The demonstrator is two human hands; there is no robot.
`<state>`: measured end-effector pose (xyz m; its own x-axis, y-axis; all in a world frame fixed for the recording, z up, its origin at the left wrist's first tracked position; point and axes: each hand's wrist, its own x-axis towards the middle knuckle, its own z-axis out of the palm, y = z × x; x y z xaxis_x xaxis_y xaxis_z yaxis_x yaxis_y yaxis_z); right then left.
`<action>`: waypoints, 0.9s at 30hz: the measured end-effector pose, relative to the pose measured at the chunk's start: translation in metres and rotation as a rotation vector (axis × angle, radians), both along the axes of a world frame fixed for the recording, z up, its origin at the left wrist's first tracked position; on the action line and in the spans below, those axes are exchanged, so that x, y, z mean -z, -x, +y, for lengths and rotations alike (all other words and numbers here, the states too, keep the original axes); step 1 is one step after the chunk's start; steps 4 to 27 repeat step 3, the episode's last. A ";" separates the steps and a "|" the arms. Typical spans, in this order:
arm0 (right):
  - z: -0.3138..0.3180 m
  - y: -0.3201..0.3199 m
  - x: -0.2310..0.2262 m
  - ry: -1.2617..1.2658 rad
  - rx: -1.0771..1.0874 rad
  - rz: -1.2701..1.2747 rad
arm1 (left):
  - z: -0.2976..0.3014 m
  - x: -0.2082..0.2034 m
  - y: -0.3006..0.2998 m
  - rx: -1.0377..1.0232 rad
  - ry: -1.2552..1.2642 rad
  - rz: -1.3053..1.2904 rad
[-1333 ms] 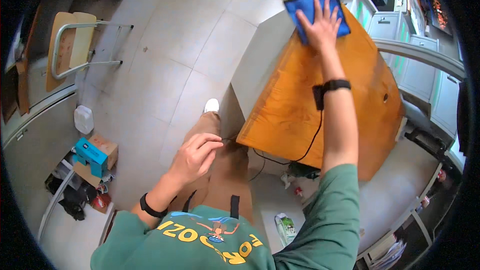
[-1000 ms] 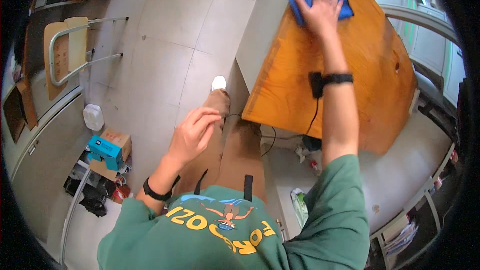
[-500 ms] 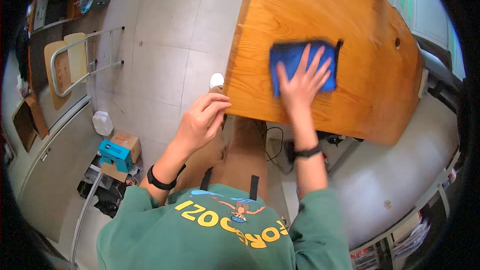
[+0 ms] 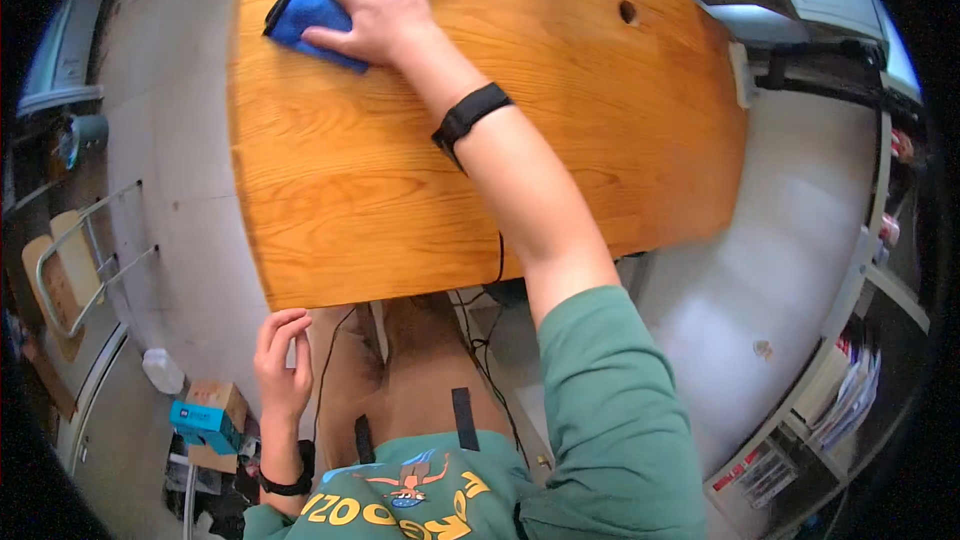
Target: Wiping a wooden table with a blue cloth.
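Observation:
My right hand (image 4: 385, 15) lies with fingers spread flat on a folded blue cloth (image 4: 308, 15) with dark edging, pressing it to the wooden tabletop (image 4: 400, 180). The cloth is at the table's far left part, close to its left edge. My right arm reaches across the table, a black band (image 4: 472, 118) at the wrist. Beside the table's near left corner hangs my left hand (image 4: 283, 365), fingers loosely bent with a gap to the thumb and nothing visible in it. Another black band (image 4: 290, 475) is on that wrist.
A round hole (image 4: 628, 12) pierces the tabletop. Black cables (image 4: 480, 340) hang below its near edge. On the left are a folding chair (image 4: 70, 275), a white container (image 4: 162, 370) and a blue box (image 4: 205, 425). Shelves with papers (image 4: 850, 395) stand at right.
My right hand and the blue cloth have moved across the tabletop, away from me and toward the left edge. The view has shifted; my left hand stays near the near left corner.

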<state>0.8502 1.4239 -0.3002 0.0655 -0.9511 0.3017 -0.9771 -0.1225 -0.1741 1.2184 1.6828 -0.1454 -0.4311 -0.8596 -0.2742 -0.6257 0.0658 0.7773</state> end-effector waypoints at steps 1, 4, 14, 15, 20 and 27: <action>0.011 0.006 0.001 0.033 -0.018 -0.031 | -0.001 0.000 0.006 0.024 0.011 -0.009; 0.028 0.059 -0.012 -0.105 0.122 0.082 | 0.002 -0.002 0.022 0.053 0.027 -0.012; 0.028 0.059 -0.012 -0.105 0.122 0.082 | 0.002 -0.002 0.022 0.053 0.027 -0.012; 0.028 0.059 -0.012 -0.105 0.122 0.082 | 0.002 -0.002 0.022 0.053 0.027 -0.012; 0.028 0.059 -0.012 -0.105 0.122 0.082 | 0.002 -0.002 0.022 0.053 0.027 -0.012; 0.028 0.059 -0.012 -0.105 0.122 0.082 | 0.002 -0.002 0.022 0.053 0.027 -0.012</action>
